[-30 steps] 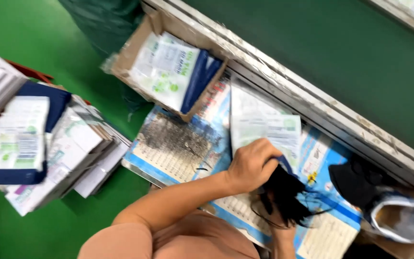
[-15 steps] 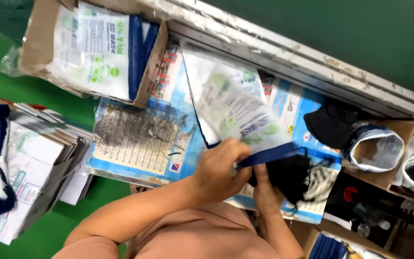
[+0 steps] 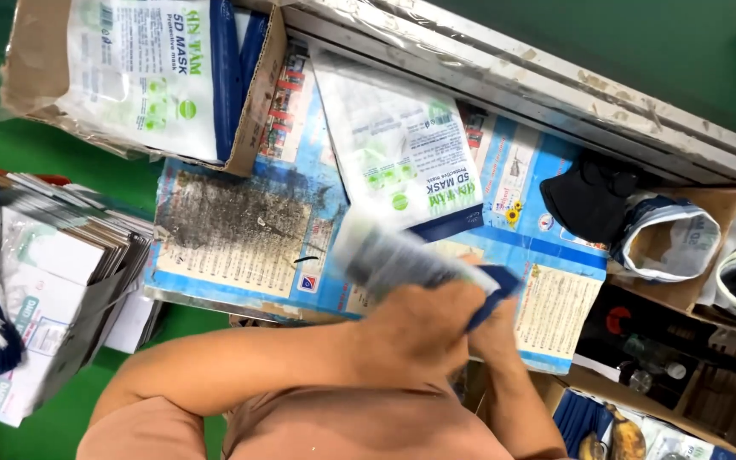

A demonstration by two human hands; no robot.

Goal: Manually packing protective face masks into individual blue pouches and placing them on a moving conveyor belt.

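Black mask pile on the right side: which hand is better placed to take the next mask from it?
Probably the right hand: it holds the pouch at its blue end, on the side of the black mask pile. The left hand grips the pouch from the far side.

Glossy, see-through plastic on the pouch (image 3: pixel 398 158) lying flat, creased and catching light. Same shiny film, blurred, on the pouch (image 3: pixel 402 260) gripped by the left hand (image 3: pixel 415 328) and right hand (image 3: pixel 491 332). Printed paper on the poster (image 3: pixel 240 230), smooth at the edges, scuffed and blackened in the middle. Matt brown cardboard, frayed at the rim, on the box (image 3: pixel 261 85). Dull, scratched metal on the rail (image 3: pixel 555 77), partly wrapped in wrinkled clear film. Soft matt black cloth on the masks (image 3: pixel 589 200). Smooth green painted floor (image 3: pixel 78 162).
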